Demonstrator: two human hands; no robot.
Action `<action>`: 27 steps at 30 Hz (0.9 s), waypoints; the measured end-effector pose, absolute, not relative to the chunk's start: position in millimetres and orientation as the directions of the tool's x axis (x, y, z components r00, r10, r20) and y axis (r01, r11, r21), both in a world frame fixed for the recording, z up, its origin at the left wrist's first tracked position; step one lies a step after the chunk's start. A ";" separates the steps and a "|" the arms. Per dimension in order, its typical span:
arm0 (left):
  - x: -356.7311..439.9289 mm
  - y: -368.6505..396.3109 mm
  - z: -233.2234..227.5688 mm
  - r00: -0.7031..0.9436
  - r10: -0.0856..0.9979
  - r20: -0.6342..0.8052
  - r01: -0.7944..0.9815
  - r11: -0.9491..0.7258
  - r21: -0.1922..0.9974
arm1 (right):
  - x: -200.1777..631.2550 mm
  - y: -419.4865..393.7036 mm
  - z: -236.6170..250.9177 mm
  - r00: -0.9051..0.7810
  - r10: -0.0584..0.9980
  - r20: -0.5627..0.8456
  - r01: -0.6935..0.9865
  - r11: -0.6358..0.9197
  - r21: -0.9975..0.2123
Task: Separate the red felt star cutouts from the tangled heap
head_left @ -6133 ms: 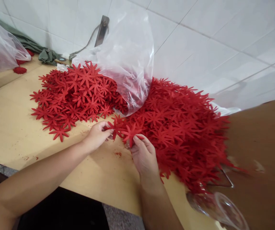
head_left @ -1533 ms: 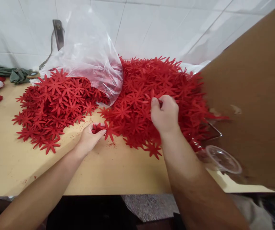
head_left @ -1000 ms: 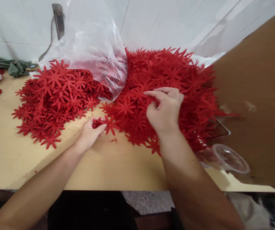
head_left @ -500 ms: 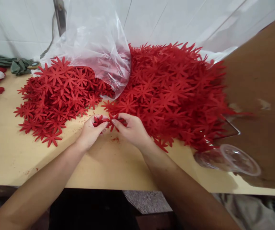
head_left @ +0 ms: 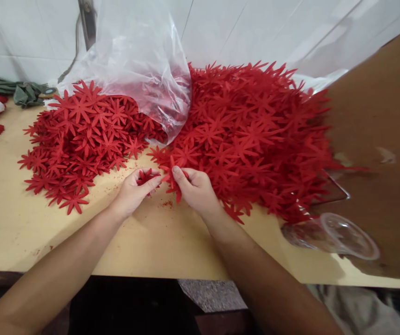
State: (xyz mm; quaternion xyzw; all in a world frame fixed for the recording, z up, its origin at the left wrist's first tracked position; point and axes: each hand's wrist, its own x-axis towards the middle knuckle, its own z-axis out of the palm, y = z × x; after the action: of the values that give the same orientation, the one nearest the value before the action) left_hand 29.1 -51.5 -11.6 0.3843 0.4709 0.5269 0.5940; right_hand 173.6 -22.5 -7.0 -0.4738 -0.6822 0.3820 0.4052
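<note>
red star cutouts (head_left: 252, 125), tan table (head_left: 144, 242), white tiles (head_left: 242, 28)

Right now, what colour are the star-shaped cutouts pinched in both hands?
Red star-shaped cutouts, clearest in the head view.

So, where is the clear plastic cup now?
In the head view, the clear plastic cup lies tipped at the table's right end, between the red flower pile and the cardboard.

Single head-worn view, looking forward and steeply down over the near edge of the table (head_left: 81, 242) toward the tiled wall (head_left: 256, 28) behind it. Close range: both forearms enter from the bottom edge, and the hands (head_left: 165, 188) sit near centre. A cardboard panel (head_left: 381, 139) closes the right side.
</note>
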 end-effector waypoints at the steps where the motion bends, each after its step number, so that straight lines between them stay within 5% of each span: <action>1: 28.8 -51.7 -12.4 0.010 0.990 -0.142 -0.263 0.139 0.955 | 172.7 -24.0 -7.3 -0.240 0.955 0.175 0.337 0.251 -0.907; 7: 28.1 -52.0 -14.6 0.062 0.992 -0.112 -0.294 0.125 0.948 | 167.5 -28.6 -11.8 -0.298 0.941 0.158 0.292 0.247 -0.924; 14: 29.5 -48.5 -14.2 -0.054 0.983 -0.176 -0.303 0.151 0.941 | 172.3 -25.5 -8.7 -0.346 0.933 0.097 0.019 0.110 -0.994; 27: 26.1 -46.0 -14.6 -0.117 0.980 -0.163 -0.326 0.117 0.938 | 190.1 -19.4 -7.8 -0.124 0.992 0.036 0.124 0.051 -0.991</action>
State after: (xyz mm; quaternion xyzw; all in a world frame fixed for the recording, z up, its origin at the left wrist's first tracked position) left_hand 26.1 -46.0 -14.6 0.3389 0.4819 0.5714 0.5713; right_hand 190.1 -19.4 -7.8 -0.4883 -0.5711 0.4856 0.4467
